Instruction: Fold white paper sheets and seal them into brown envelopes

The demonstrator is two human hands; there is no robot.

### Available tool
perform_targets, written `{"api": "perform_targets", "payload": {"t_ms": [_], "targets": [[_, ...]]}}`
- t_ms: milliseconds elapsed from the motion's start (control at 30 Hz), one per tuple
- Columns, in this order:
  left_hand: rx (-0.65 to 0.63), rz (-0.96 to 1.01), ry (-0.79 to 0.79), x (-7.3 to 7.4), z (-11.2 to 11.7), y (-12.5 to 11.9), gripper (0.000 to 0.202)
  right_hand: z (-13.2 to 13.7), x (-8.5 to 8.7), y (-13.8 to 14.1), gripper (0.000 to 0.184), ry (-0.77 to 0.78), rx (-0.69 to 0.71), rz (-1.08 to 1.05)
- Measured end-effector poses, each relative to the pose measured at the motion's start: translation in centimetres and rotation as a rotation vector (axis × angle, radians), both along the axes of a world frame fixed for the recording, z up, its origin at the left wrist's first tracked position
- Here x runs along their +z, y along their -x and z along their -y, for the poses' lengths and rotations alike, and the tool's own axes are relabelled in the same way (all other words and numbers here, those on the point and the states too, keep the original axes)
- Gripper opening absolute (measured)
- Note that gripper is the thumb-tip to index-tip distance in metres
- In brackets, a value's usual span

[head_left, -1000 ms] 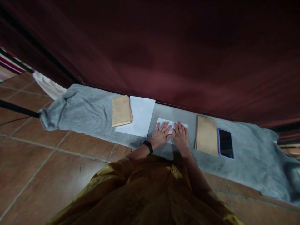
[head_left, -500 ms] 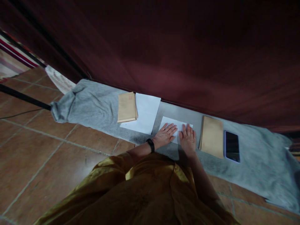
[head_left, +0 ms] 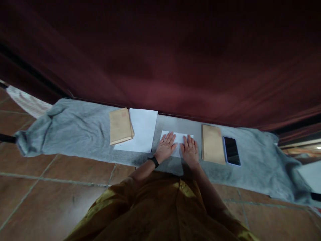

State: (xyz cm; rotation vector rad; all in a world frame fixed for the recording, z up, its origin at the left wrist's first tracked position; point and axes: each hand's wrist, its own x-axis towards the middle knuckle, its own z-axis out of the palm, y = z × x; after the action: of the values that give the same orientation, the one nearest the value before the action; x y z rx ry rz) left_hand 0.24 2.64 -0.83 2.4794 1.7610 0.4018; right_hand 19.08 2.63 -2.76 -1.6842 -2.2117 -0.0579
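Head view: shows a small white paper [head_left: 178, 140] lying under and between the left hand [head_left: 165, 147] and the right hand [head_left: 190, 149], with palms down and fingers extended, grasping nothing. Could skew or crease there if pressed harder on one side, or ruck up with the soft grey cloth [head_left: 82, 129] if pushed sideways. Impossible to tell whether folded, so hard to judge how readily apt to spring up once released. Worth minding, left of the left hand: a large white sheet [head_left: 144, 130], partly covered by a stack of brown envelopes [head_left: 120, 126]; might be dragged askew by a sweep of the black wristband [head_left: 153, 161]. Just right of the right hand: a second brown stack [head_left: 213, 145], near enough to be nudged by an outward slide, perhaps into the phone [head_left: 232, 150] beside it.
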Motion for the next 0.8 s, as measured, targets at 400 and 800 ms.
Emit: {"api": "perform_targets", "payload": {"t_ms": [400,800], "targets": [[0.133,0.036,-0.024,-0.3,0.7,-1.8,0.060,0.0,0.2,0.3,0.055,0.022,-0.019,-0.020],[-0.049,-0.014,0.005,-0.3,2.0,-2.3,0.059,-0.3,1.0,0.9,0.048,0.069,0.107,-0.019]]}}
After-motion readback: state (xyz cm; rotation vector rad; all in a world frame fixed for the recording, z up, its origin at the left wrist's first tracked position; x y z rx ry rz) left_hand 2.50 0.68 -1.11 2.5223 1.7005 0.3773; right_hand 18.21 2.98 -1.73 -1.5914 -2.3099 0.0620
